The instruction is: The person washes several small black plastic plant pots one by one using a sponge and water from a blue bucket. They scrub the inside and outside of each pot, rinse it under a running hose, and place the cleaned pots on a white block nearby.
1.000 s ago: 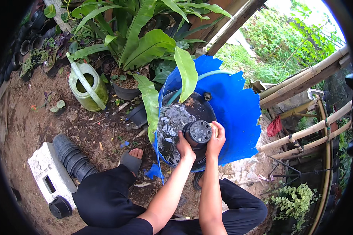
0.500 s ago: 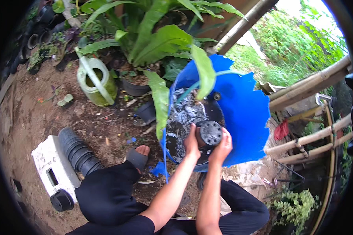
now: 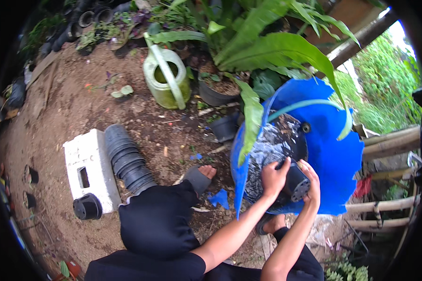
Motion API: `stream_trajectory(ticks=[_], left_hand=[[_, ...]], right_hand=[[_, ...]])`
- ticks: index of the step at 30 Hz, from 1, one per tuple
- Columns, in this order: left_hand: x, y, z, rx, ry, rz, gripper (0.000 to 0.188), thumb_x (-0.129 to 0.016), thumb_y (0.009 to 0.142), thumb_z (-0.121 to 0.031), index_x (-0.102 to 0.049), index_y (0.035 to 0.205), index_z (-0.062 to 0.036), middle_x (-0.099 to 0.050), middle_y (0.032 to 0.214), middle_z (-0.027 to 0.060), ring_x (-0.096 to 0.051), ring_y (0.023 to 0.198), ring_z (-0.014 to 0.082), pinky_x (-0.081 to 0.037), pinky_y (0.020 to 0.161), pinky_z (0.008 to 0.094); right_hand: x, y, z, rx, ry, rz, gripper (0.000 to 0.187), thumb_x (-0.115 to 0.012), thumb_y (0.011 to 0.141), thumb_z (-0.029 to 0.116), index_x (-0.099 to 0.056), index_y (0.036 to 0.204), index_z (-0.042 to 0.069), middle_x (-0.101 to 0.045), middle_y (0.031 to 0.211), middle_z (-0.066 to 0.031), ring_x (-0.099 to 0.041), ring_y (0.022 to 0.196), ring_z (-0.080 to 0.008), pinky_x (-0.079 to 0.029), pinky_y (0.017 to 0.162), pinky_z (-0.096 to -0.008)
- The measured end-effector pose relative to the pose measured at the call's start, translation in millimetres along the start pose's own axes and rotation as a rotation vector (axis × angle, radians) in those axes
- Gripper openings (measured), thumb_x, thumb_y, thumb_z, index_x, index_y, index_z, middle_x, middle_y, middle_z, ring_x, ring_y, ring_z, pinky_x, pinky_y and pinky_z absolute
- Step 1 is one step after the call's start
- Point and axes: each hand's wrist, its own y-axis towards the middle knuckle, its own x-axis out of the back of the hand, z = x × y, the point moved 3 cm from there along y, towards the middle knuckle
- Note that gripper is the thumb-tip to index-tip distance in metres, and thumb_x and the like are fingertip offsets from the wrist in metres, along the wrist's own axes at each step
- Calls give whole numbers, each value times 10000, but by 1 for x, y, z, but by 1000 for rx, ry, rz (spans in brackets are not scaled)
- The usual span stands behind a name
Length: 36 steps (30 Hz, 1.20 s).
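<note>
Over the water (image 3: 266,149) in a broken-edged blue tub (image 3: 335,157), I hold a black plastic plant pot (image 3: 295,180) tilted on its side. Its base with drainage holes faces down and toward me. My left hand (image 3: 274,179) grips the pot's left side, the thumb on top and the other fingers partly hidden. Around its right side my right hand (image 3: 311,181) is closed, with fingertips near the upper edge. A pale blue-green hose (image 3: 305,104) curves over the tub's far side into the water.
Left of my knee, a stack of black pots (image 3: 126,159) lies beside a white foam block (image 3: 86,159), with another black pot (image 3: 87,207) at its near end. A watering can (image 3: 166,77) and a potted fern (image 3: 276,49) stand beyond. Bamboo rails (image 3: 384,206) run at right.
The view has swung left, shifting the scene rightward. The pot has turned in my hands: its holed base faced up toward me before and is now tipped downward, showing more of its side.
</note>
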Motion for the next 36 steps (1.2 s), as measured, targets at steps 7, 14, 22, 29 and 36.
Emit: stream_trajectory(ticks=[7,14,22,29,36], left_hand=[[7,-14,-34,-130,177,-78,568,-731,917,-510,-626,654,-18,-625,617,232,-652,606,444,-475,543,508],[1,-16,-15,45,165,-141,628,-680,931,-591,-665,714,-2,-642,677,274,-661,696,478,-492,604,535],[5,-16,3,175,-49,-273,660,-712,925,-580,-600,656,12,-578,593,248,-563,548,406,-416,574,492],[4,-20,1,202,-17,-274,707,-719,904,-618,-578,662,31,-564,603,264,-539,551,418,-413,572,499],[-11,-4,13,150,-347,89,532,-662,1007,-453,-661,785,31,-647,676,176,-611,637,200,-465,629,414]], right_hand=[[6,-7,26,-89,-146,-20,315,-583,1032,88,-634,1317,-37,-739,1126,-120,-729,949,-166,-581,863,-288],[1,-16,18,258,2,-362,337,-587,1063,116,-613,1354,-53,-714,1202,-146,-707,1027,-234,-573,925,-339],[-37,-41,13,602,-316,-660,337,-542,1095,143,-611,1376,-29,-680,1315,-174,-669,1176,-219,-536,1002,-341],[-57,-61,12,718,-436,-745,324,-483,1118,150,-626,1347,-30,-688,1305,-171,-673,1183,-243,-533,998,-355],[-80,-74,25,936,-952,-707,237,-582,1052,71,-699,1240,-14,-696,1287,-191,-678,1178,-342,-534,1020,-441]])
